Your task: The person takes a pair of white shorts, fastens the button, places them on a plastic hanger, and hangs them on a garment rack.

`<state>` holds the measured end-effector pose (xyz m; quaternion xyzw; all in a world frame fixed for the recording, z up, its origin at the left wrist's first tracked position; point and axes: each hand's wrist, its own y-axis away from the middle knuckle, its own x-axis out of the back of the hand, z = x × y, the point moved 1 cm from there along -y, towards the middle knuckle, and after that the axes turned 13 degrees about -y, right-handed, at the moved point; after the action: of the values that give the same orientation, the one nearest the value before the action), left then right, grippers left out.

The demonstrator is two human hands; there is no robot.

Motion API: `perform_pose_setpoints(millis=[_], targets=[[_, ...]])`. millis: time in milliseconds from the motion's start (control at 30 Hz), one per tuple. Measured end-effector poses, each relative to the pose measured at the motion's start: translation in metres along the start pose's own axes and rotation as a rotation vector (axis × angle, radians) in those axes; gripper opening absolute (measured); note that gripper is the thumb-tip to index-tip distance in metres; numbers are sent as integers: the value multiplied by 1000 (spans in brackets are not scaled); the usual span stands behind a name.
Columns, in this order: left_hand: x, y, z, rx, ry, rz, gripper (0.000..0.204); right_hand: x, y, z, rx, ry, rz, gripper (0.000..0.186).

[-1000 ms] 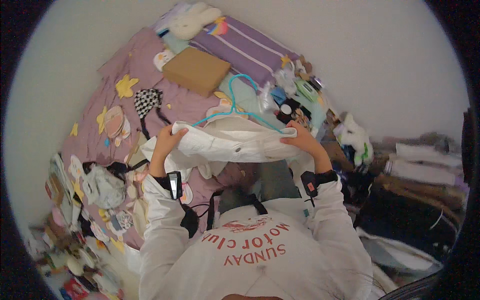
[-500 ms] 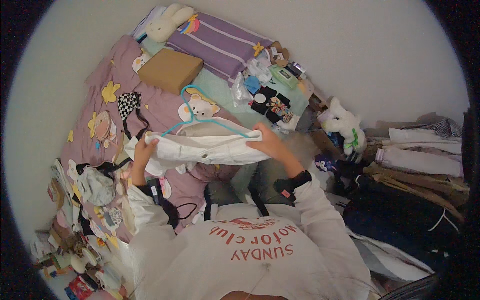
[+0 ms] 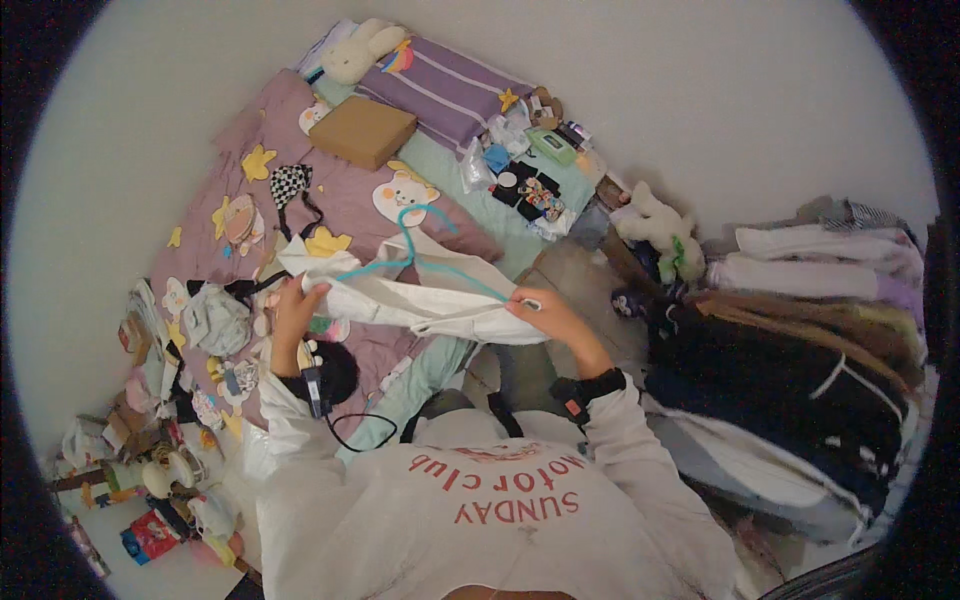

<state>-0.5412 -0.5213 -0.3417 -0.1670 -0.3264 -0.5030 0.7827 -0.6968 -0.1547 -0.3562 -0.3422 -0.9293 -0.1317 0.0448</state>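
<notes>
Held out between my two hands is a white garment (image 3: 450, 318), with a light blue clothes hanger (image 3: 410, 252) at its upper edge. The hanger's hook points away from me, over the bed. At the garment's left end, my left hand (image 3: 293, 312) is closed on the cloth by the hanger's left tip. My right hand (image 3: 548, 314) grips the other end, its thumb and fingers pinching the cloth near the hanger's right tip. Which part of the garment this is, I cannot tell.
Beyond lies a bed with a purple patterned quilt (image 3: 350, 215), a brown cardboard box (image 3: 363, 132) and a checkered cloth item (image 3: 291, 184). Hanging clothes (image 3: 800, 340) line the right side, near a white plush toy (image 3: 655, 232). Assorted small items (image 3: 165, 475) crowd the lower left.
The view has shifted, so the hanging clothes sit further left and the bed's near part shows more. The garment has tilted, its right end lower, and its upper edge stands more open around the hanger.
</notes>
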Motion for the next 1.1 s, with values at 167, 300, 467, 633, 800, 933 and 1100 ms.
perform_pose_setpoints(millis=[167,300,467,633,800,933,1100], targets=[[56,31,54,-130,-178,-10,27,-16,75,-67,192,53,239,20],[79,77,110,-193,162,63,27,-17,133,-140,403,327,396,20],[114,114,167,-637,-319,600,29,-27,203,-220,495,398,484,22],[104,139,236,-936,-213,654,28,-18,245,-226,447,444,631,24],[22,162,303,-1253,-283,309,18,3,286,-210,374,472,730,23],[-39,172,323,-1316,-355,104,24,23,315,-195,276,325,790,26],[-83,172,349,-1354,-330,-34,23,51,349,-179,244,327,837,24]])
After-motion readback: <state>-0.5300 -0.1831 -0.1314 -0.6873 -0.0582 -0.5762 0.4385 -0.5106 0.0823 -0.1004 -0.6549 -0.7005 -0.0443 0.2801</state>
